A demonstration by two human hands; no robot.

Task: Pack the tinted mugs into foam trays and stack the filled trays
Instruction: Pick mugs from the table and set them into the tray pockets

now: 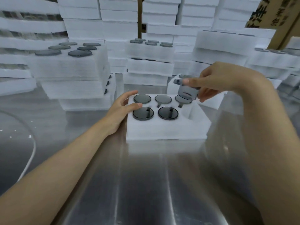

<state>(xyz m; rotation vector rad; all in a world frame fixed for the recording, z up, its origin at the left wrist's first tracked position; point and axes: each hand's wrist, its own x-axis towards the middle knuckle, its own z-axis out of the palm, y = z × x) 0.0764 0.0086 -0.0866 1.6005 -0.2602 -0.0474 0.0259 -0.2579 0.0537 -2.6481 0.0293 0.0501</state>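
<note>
1. White foam tray [165, 130] sits on the steel counter [146, 184], about midway across and well back from the near edge.
2. Its front-right pocket [193, 113] is bare. Packed mugs [168, 113] show dark rims in the other pockets, and the back-right one is partly hidden.
3. Right hand [215, 78] holds a tinted mug [186, 93] just above the tray's back-right corner. Its grip is clamped on the glass, thumb on the near side and fingers on the far side. The mug is tilted and blurred.
4. Left hand [120, 109] rests on the tray's left edge beside the front-left mug. Its grip is apart, with fingers loose and spread, holding nothing.
5. Stacks of filled trays stand toward the counter's far edge: a left stack [71, 70] and a middle stack [149, 62], each topped with dark rims.
6. More foam blocks rise behind them, with a cardboard box [276, 18] at the far right corner.
7. Over at the counter's left edge runs a white cable [30, 158].
</note>
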